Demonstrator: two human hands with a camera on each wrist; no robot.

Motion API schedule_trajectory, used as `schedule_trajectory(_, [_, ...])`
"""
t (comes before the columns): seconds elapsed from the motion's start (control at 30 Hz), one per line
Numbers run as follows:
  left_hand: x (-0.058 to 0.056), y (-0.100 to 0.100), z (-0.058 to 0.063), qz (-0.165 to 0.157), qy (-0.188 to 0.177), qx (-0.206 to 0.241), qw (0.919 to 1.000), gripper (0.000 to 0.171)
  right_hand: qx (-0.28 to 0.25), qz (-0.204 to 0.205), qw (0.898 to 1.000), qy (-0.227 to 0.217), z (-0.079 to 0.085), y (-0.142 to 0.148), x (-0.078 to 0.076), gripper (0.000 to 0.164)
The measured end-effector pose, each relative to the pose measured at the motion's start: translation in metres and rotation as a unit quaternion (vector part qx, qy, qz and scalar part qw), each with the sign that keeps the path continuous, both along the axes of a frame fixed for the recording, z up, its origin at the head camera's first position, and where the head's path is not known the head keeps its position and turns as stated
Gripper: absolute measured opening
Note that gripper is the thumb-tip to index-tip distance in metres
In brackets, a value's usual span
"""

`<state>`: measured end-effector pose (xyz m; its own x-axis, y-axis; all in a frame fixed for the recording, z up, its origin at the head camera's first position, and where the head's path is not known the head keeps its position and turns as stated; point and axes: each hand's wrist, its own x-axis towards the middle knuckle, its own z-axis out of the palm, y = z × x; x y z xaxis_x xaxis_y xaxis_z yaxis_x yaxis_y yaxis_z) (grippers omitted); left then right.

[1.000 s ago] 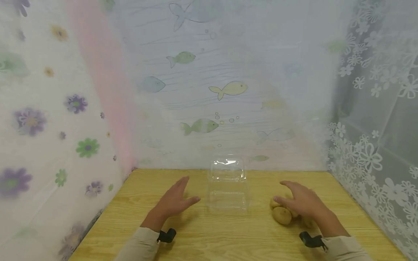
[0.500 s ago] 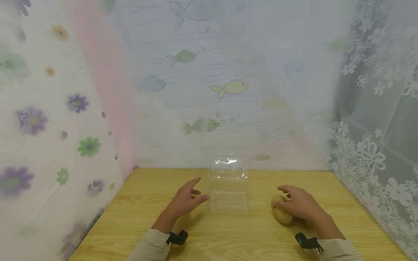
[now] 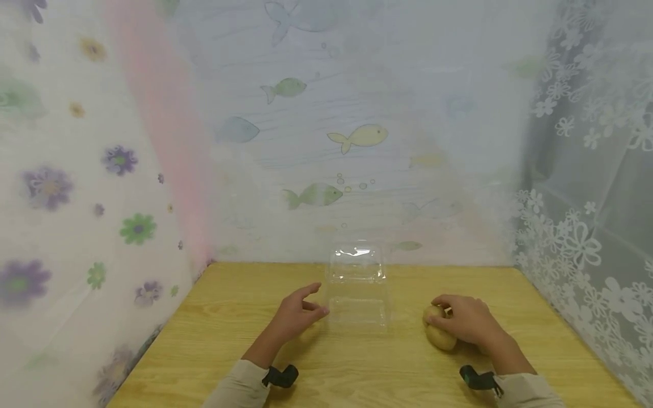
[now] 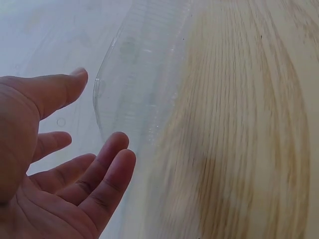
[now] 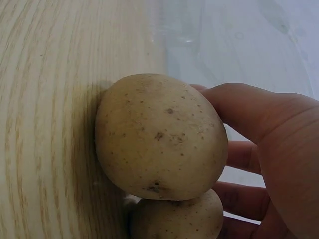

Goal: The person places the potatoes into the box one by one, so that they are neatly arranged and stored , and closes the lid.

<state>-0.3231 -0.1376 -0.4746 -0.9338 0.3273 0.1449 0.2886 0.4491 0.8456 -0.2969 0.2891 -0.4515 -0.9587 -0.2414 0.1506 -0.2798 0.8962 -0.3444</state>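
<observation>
A clear plastic clamshell box (image 3: 357, 281) stands at the middle of the table, its lid (image 3: 355, 260) raised at the back. My left hand (image 3: 296, 314) hovers beside the box's left side, fingers spread and holding nothing; the left wrist view shows its fingertips close to the clear rim (image 4: 95, 87). On the right, my right hand (image 3: 466, 320) grips the farther potato (image 3: 432, 313), thumb and fingers curled about it. A nearer potato (image 3: 441, 339) lies just in front, large in the right wrist view, with another potato (image 5: 179, 219) below it. The palm hides more of the pile.
The wood-grain table (image 3: 326, 374) runs back to a curtain (image 3: 306, 147) printed with fish. Flowered sheets hang at the left (image 3: 81, 226) and right (image 3: 586, 243). Small black cameras sit on both wrists. Table surface separates the box from the potatoes.
My left hand has moved right, up to the box's side, its fingers drawing in a little. My right hand has lowered over the potatoes and closed its fingers around one. The box stays put.
</observation>
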Motion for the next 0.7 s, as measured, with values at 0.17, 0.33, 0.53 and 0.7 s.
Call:
schedule_trajectory(0.17, [0.0016,0.003,-0.0011,-0.002,0.0,0.004,1.0,0.073,-0.007,-0.009,1.0,0.001,-0.0012,-0.0015,0.0013,0.053])
schedule_trajectory(0.33, [0.0023,0.0046,-0.0017,-0.002,0.011,-0.001,0.9999,0.069,-0.009,-0.022,1.0,0.002,-0.0021,-0.0051,0.0033,0.052])
schedule_trajectory(0.53, [0.0034,0.006,-0.0013,0.001,0.005,0.001,1.0,0.067,-0.009,-0.033,0.999,0.003,-0.0043,-0.0064,0.0037,0.048])
schedule_trajectory(0.7, [0.0031,0.0062,-0.0011,-0.005,-0.005,0.007,0.9999,0.067,-0.009,-0.032,0.999,0.008,-0.0061,-0.0071,0.003,0.045])
